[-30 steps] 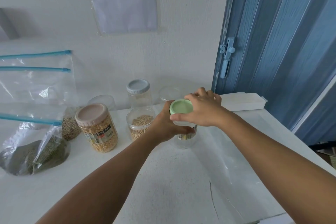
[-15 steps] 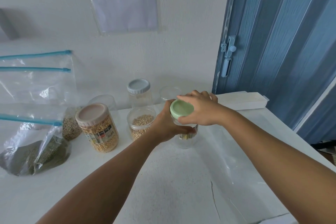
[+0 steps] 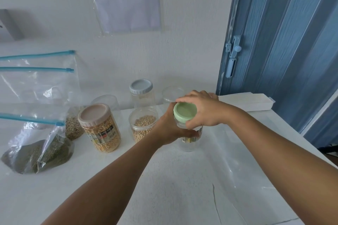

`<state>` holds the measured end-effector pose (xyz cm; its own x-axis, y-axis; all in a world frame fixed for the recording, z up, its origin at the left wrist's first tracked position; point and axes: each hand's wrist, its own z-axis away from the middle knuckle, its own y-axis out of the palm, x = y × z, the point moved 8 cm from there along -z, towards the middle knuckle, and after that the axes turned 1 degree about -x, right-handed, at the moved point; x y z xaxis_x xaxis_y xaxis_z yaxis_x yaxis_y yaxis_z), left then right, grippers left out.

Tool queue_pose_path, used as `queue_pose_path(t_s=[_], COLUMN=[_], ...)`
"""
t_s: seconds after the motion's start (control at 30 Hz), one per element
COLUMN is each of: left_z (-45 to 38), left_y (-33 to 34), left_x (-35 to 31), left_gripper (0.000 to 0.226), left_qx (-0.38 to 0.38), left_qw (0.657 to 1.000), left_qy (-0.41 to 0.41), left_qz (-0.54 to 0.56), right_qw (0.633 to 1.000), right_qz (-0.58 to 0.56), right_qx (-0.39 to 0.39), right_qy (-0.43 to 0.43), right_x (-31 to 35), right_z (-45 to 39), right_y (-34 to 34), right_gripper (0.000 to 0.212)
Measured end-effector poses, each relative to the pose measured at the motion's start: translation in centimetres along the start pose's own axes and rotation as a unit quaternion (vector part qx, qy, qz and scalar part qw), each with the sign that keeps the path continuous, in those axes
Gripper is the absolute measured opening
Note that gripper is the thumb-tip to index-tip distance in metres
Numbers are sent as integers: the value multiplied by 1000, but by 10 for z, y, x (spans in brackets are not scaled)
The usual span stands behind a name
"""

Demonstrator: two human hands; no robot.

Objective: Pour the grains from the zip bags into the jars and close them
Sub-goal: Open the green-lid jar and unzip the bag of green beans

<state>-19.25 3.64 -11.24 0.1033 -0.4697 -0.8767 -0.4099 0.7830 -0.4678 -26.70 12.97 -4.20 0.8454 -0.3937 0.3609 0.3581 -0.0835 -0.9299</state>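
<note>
Counting five jars [image 3: 99, 127], three zip bags [image 3: 36, 86].

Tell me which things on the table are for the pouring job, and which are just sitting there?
For the job:
- green lid, gripped by the right hand
- clear jar, held by the left hand
- open jar of beans
- zip bags of grains
- beige-lidded jar
- grey-lidded jar

Just there:
- white tray
- paper on wall
- blue door

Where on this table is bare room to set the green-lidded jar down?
Bare table lies near the viewer, between the forearms, and right of the jar. Crowded at back left: zip bags, corn jar, open bean jar.
</note>
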Motion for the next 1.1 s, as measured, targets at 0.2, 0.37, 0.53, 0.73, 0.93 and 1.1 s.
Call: queue_pose_path(t_s=[0.2,0.37,0.53,0.73,0.93,1.1], left_z=[1,2,2,7,17,31], left_y=[4,5,5,6,2,-2], left_x=[-2,0,-2,-4,-1,-2], left_gripper=[114,111,106,109,108,106], left_qx=[15,10,-4,3,1,5], left_qw=[1000,1000,1000,1000,1000,998], left_qy=[-3,-17,-18,-19,-26,-48], left_qz=[2,-4,-22,-11,2,-30], right_qw=[998,999,994,997,991,954], right_qz=[-21,31,89,58,-98,-263], right_qx=[44,33,-61,-28,-12,-129], right_qy=[-47,-17,18,-50,-91,-56], right_x=[-1,-11,-11,1,10,3], right_z=[-1,-2,-1,-5,6,16], right_y=[-5,-1,-9,-12,-28,-31], right_gripper=[91,100,99,89,83,79])
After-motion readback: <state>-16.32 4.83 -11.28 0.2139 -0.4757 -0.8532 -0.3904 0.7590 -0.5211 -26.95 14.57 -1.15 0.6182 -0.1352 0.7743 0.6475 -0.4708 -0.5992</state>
